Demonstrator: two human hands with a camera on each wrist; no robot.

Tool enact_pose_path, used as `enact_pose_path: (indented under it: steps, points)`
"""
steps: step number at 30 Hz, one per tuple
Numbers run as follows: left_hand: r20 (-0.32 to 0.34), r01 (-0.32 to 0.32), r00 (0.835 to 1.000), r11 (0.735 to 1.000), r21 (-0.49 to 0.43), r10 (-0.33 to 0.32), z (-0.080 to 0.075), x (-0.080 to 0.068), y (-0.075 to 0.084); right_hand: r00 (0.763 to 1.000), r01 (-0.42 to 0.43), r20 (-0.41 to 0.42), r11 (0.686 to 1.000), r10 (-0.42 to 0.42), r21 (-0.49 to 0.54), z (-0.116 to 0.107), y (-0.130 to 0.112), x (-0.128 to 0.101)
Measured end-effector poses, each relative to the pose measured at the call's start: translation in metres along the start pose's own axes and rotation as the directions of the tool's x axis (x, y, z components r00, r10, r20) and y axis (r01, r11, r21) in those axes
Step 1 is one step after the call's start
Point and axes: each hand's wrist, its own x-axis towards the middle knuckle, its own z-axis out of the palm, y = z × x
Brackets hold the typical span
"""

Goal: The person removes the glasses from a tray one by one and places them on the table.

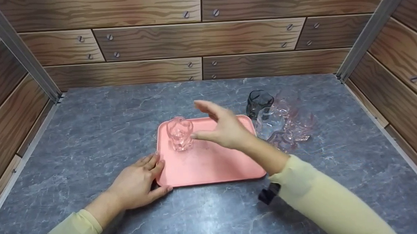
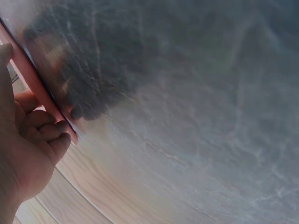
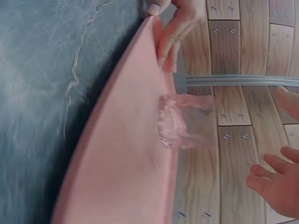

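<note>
On a pink tray (image 1: pixel 211 166) stands a clear glass tumbler (image 1: pixel 180 136) with a wavy shape, upright near the back left corner. My left hand (image 1: pixel 137 183) holds the tray at its front left corner, thumb along the front edge and fingers against the left side. In the left wrist view, the fingers (image 2: pixel 58 137) bend against the tray's rim. My right hand (image 1: pixel 227 128) hovers above the tray, to the right of the tumbler, fingers and thumb spread with nothing between them. The right wrist view shows a gap between that hand (image 3: pixel 280 182) and the tumbler (image 3: pixel 187 121).
Right of the tray stand several glasses close together: a dark grey one (image 1: pixel 259 103), a clear one (image 1: pixel 270 123) and pinkish ones (image 1: pixel 300 124). The grey marbled table (image 1: pixel 98 126) is bounded by wood-patterned walls (image 1: pixel 147 41) at the back and sides.
</note>
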Motion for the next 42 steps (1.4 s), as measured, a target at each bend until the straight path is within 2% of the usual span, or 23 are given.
enact_pose_path:
  steps: [7,16,30,42]
  points:
    - [-0.023,-0.009,1.0,1.0,0.008,0.009,0.002,-0.001,-0.001,0.997,-0.079,0.025,0.996,0.08,-0.04,0.025,0.013,0.014]
    - [-0.029,-0.013,0.999,1.0,0.009,0.013,0.003,-0.001,-0.002,0.985,-0.16,0.049,0.985,0.164,-0.071,0.046,0.028,0.028]
    - [-0.025,-0.014,1.0,1.0,0.009,0.014,0.002,-0.001,-0.002,0.958,-0.281,0.067,0.959,0.278,0.036,0.064,0.045,0.038]
    - [-0.033,-0.011,0.999,1.0,0.003,0.011,0.003,-0.001,-0.002,0.954,-0.298,0.04,0.947,0.296,0.123,0.067,0.047,0.032]
